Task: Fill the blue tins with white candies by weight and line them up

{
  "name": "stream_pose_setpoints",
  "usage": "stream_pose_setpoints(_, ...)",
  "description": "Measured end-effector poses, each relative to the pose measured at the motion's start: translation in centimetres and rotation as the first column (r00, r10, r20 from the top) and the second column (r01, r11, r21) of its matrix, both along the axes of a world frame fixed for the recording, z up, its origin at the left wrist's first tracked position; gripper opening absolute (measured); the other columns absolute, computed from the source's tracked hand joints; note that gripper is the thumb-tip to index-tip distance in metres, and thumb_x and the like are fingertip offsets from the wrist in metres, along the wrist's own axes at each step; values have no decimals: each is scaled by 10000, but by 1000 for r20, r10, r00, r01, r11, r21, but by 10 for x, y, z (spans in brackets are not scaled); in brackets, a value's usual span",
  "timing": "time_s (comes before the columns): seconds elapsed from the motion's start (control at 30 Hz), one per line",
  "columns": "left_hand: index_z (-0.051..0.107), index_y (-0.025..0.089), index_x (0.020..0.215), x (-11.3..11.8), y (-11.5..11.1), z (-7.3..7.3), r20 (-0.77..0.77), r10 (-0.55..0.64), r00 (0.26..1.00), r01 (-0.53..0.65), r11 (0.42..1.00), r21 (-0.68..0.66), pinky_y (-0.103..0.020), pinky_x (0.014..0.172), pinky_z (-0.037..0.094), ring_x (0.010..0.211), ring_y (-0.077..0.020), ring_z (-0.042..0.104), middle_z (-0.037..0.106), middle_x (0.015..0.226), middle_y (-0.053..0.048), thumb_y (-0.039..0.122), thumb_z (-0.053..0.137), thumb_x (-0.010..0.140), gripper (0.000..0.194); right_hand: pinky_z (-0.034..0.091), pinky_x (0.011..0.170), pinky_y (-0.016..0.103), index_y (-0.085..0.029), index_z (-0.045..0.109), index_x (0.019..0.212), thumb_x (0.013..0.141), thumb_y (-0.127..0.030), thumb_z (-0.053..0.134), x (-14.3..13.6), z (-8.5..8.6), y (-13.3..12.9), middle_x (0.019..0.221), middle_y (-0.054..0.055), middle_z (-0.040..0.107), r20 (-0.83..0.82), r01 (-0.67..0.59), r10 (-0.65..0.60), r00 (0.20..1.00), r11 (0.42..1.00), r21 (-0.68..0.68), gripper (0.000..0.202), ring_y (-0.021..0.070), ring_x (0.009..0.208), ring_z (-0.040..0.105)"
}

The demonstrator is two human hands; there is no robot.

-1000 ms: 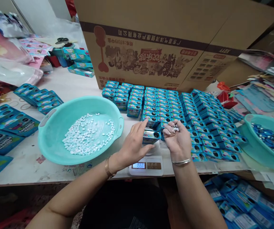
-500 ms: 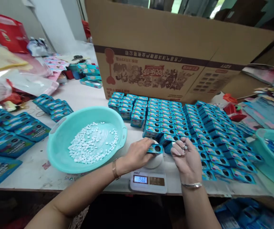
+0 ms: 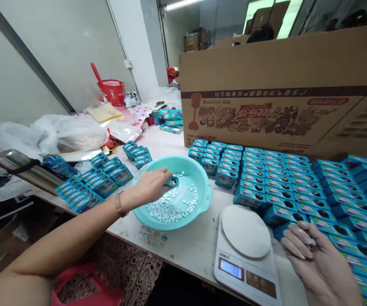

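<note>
My left hand (image 3: 151, 185) reaches over the turquoise basin (image 3: 202, 199) and grips a small blue tin (image 3: 172, 182) above the white tablets (image 3: 173, 205) lying in it. My right hand (image 3: 317, 259) is at the lower right, palm up, fingers curled; a few small white tablets seem to lie under the fingertips. It hovers beside the white kitchen scale (image 3: 246, 250), whose round plate is bare and whose display is lit. Rows of blue tins (image 3: 285, 178) fill the table behind the scale.
A large cardboard box (image 3: 282, 102) stands behind the tin rows. More blue tins (image 3: 103, 180) lie left of the basin. Plastic bags (image 3: 71, 131), a red container (image 3: 111, 90) and a metal flask (image 3: 24, 168) sit at the far left. The table edge runs diagonally below the basin.
My left hand lifted the blue tin off the scale and carried it left into the basin. The view swung left and up. My right hand dropped toward the lower right.
</note>
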State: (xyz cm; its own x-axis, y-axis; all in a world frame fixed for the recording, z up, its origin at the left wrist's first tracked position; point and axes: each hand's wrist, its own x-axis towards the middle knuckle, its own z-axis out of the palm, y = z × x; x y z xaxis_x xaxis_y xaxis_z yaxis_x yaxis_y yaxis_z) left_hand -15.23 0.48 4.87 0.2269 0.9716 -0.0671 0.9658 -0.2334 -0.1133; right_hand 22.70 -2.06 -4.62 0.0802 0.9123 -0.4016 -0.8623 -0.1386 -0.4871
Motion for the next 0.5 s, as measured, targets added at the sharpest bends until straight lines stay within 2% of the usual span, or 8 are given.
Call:
stream_pose_setpoints(0.07,641,169,1106,-13,1,-13,-25,19,999,-20,1000,-13,-329,680,490,872,-254,669,654,1036,-98,322,590,903,260,310,316,146,-189,466,745,811,-112,659,4,-2,-1,569,-89,383,0,17,-17,1000,1000,-18,218,33,360,343)
stream_pose_setpoints(0.13,631,176,1134,-20,-1,-16,-10,9,1000,-9,1000,9,-331,685,491,891,-260,671,656,1043,-96,321,589,901,278,300,317,146,-195,455,740,814,-103,648,7,-3,-2,567,-91,370,12,27,-26,1000,999,-26,226,33,358,329)
stream_pose_setpoints(0.27,606,186,1201,-20,-4,0,103,2,995,-9,997,75,-338,727,503,951,-269,667,665,1105,-98,338,602,896,341,285,313,147,-194,452,728,821,-92,627,7,1,-4,562,-88,354,38,43,-41,998,998,-55,223,34,359,322)
stream_pose_setpoints(0.37,614,181,1180,-8,-1,13,278,-32,960,-10,989,147,-353,789,508,980,-264,661,679,1117,-95,356,642,874,354,271,306,151,-183,470,734,827,-88,600,3,5,-4,564,-87,349,45,67,-64,997,995,-72,187,32,356,320)
stream_pose_setpoints(0.5,628,178,1119,29,14,20,567,-162,808,33,972,232,-335,809,505,919,-212,655,704,1043,-62,334,684,847,319,262,299,158,-173,475,735,841,-101,586,-2,11,-6,565,-93,333,48,58,-54,997,995,-82,169,29,348,298)
